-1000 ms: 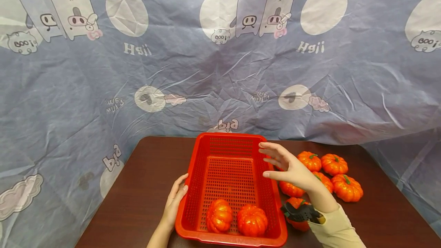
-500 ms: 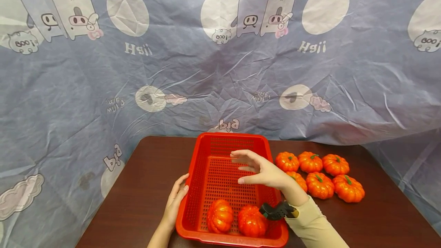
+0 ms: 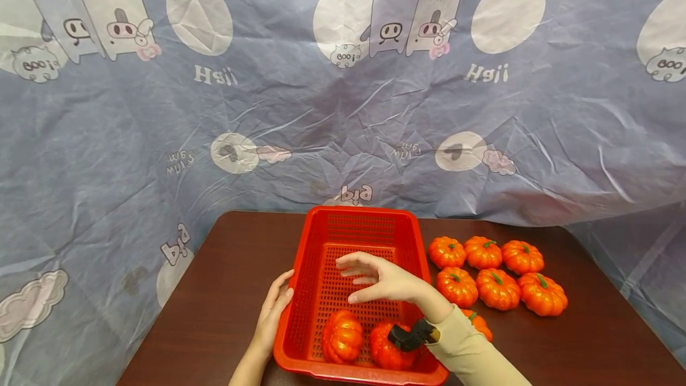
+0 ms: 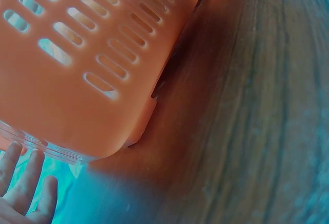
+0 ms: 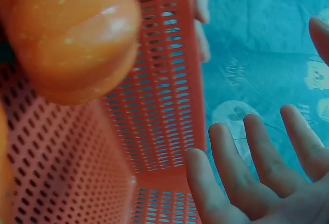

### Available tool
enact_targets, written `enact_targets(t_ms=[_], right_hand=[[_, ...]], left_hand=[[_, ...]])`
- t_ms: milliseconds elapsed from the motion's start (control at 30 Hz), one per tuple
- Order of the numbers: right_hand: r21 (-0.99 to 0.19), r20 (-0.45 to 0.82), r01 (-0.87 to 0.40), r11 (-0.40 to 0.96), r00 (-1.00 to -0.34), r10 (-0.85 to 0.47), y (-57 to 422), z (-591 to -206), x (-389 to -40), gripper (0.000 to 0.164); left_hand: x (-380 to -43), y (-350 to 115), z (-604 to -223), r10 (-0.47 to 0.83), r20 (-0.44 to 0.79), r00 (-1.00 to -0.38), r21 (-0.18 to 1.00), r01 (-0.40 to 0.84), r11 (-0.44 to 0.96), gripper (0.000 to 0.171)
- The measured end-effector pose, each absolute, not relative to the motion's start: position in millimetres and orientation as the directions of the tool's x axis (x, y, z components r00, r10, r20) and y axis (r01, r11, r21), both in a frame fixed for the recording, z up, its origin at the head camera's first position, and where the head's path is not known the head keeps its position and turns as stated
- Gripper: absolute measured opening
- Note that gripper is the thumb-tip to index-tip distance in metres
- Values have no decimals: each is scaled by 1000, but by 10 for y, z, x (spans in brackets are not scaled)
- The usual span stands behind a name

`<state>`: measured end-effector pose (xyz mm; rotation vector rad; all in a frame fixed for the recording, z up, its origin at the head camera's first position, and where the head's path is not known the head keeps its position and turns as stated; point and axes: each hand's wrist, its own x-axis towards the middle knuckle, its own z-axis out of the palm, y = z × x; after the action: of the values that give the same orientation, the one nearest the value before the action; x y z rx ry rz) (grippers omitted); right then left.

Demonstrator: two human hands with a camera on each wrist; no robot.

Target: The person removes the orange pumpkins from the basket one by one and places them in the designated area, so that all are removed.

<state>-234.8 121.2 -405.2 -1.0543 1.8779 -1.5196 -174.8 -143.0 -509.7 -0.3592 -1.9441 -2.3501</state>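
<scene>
A red perforated plastic basket [image 3: 356,261] stands on the table, with two orange toy pumpkins [image 3: 342,336] at its near end. My left hand [image 3: 270,314] rests against the basket's left side, fingers fairly straight. The left wrist view shows these fingers [image 4: 23,183] by the basket's rim. Over the basket's middle hovers my right hand [image 3: 383,282], holding nothing, fingers apart and slightly bent. In the right wrist view, a pumpkin [image 5: 77,34] lies near the basket's perforated wall, away from my spread fingers [image 5: 231,167]. The wrist camera partly covers the right-hand pumpkin in the head view.
Several more orange pumpkins [image 3: 497,289] with green stems lie in rows right of the basket. One pumpkin [image 3: 479,323] is partly behind my right sleeve [image 3: 471,344]. The dark brown table [image 3: 214,302] meets a blue-grey printed curtain [image 3: 300,124].
My right hand has moved left from the basket's right rim to over its middle, then slightly nearer, uncovering pumpkins on the right. The left hand and the basket have stayed put.
</scene>
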Motion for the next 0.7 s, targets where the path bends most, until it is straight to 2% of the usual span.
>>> enact_targets(t_ms=[500,700], right_hand=[[-931,-77,-263,254,-538,-839,1132,-4258,-2338,56],[-898,-135,-305,316,-493,-860,1115,-4288,-2321,58]], left_hand=[[-1740,-1422,-5087,94,218,-971,956,194,-221,42],[-1729,-1424,-5071,113,245,-963,951,215,-224,43]])
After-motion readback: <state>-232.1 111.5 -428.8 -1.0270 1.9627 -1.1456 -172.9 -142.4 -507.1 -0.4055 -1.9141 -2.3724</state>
